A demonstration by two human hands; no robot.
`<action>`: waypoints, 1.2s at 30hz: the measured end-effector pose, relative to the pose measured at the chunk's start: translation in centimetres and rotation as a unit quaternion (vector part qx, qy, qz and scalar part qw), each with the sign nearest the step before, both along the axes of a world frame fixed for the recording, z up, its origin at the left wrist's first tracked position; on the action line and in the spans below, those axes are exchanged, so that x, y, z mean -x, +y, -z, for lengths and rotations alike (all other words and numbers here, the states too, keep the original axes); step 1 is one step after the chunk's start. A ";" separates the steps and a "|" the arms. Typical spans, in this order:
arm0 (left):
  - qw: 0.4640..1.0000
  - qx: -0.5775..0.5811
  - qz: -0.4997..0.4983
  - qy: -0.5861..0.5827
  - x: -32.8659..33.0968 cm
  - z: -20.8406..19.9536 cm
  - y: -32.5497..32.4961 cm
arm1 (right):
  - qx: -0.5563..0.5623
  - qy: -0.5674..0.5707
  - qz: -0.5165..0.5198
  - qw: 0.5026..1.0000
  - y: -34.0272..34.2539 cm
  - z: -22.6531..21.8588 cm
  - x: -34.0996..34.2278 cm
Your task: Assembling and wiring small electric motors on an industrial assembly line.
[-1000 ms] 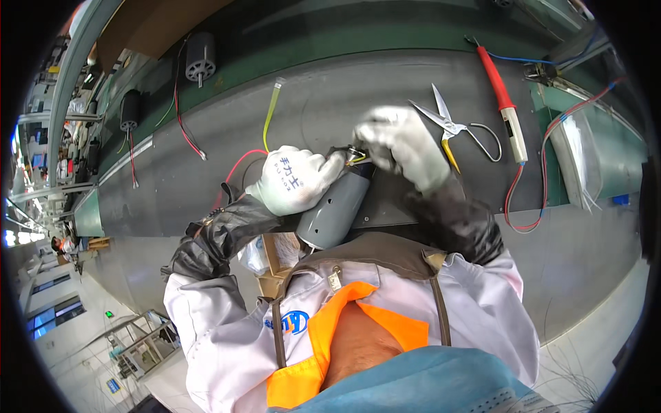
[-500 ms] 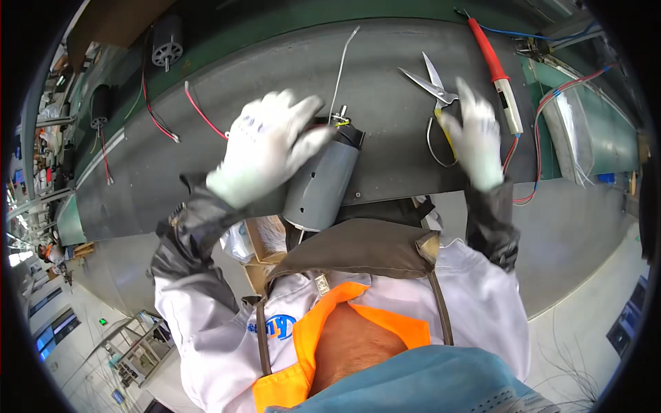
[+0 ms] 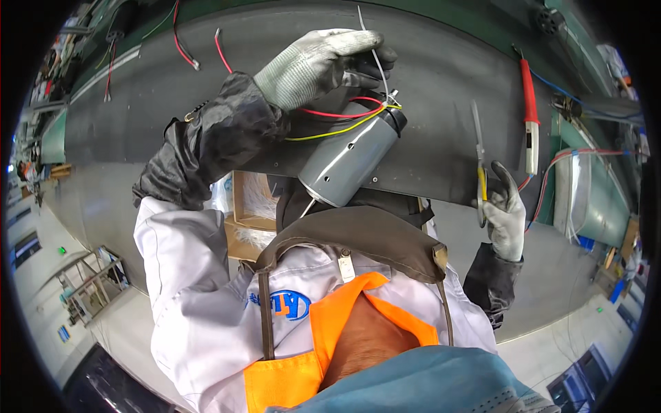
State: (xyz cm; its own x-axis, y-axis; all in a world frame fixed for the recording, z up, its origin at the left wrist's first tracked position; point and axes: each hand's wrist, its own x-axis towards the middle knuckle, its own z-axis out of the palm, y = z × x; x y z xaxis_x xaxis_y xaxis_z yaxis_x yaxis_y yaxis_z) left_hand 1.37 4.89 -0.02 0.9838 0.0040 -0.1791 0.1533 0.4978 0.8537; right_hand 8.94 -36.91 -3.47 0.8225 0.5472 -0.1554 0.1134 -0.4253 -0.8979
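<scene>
Well — L hand (image 3: pixel 313 65) curled by tie (image 3: pixel 380 69), can't tell if pinching; R hand (image 3: pixel 506 215) gripping scissors (image 3: pixel 480 155) — could nick red wire (image 3: pixel 344 115) crowding tie, mid-pic.

Your dark grey bench top (image 3: pixel 447 131) carries the grey cylindrical motor (image 3: pixel 352 160), lying aslant with its near end past the front edge; to your right lies a red-and-white pen-shaped tool (image 3: pixel 530 115); thin red leads (image 3: pixel 181 47) trail across its left part.

Blue oval logo (image 3: pixel 290 305) with orange accent, blue characters (image 3: pixel 254 299) beside it, on pale jacket (image 3: pixel 182 275) chest.
</scene>
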 end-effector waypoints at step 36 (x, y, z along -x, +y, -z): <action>0.690 -0.646 -0.261 -0.194 5.7 4.8 -6.0 | 0.076 0.317 -0.116 0.938 19.4 -4.2 0.2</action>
